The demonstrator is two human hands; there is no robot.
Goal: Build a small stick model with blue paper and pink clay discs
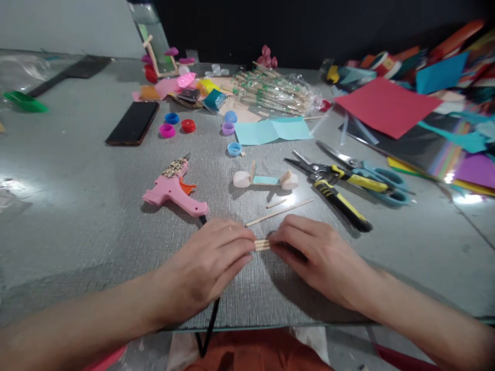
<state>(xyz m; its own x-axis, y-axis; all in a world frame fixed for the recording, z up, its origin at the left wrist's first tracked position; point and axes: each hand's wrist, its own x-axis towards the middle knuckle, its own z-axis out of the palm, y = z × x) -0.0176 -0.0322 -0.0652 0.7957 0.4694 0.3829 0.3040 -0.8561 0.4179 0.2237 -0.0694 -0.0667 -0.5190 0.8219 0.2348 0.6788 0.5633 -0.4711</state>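
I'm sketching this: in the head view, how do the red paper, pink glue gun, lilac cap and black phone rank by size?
Largest: red paper
Then: pink glue gun and black phone, too close to rank
Smallest: lilac cap

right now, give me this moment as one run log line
left hand: fingers at sticks' left end | right hand: fingers at right end | glue gun: beyond left hand | pliers: beyond right hand

The wooden sticks (262, 245) are pale, slender and straight, set side by side in a small flat row. They run crosswise, roughly parallel, to the right of the pink glue gun (174, 188) and nearer the person. Only their middle stretch shows; the hands (216, 252) (319, 252) cover both ends.
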